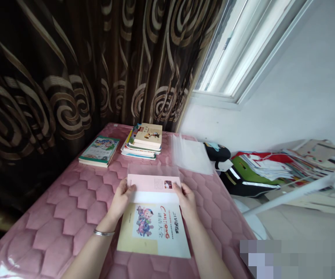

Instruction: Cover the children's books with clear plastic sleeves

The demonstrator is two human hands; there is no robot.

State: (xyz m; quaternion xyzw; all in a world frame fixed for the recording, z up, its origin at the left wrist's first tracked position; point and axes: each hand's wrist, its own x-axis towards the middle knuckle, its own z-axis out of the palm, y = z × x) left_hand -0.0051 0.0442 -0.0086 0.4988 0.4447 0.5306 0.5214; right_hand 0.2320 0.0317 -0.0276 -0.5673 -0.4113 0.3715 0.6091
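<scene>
A quilted pad (68, 209) fills the lower middle of the frame, with a curtain (54, 66) behind it at upper left and a window (237, 50) at upper right. At the pad's far end, a stack of books (144, 141) sits just right of a single book (99, 151), and a clear plastic sleeve (191, 154) lies right of the stack. Nearer, at bottom centre, a booklet (152, 221) lies partly inside a second sleeve (152, 169), between the left hand (121, 199) and right hand (186, 201). Right of the pad, a black bag (216, 153) sits beside a heap of papers (266, 164), below the window.
</scene>
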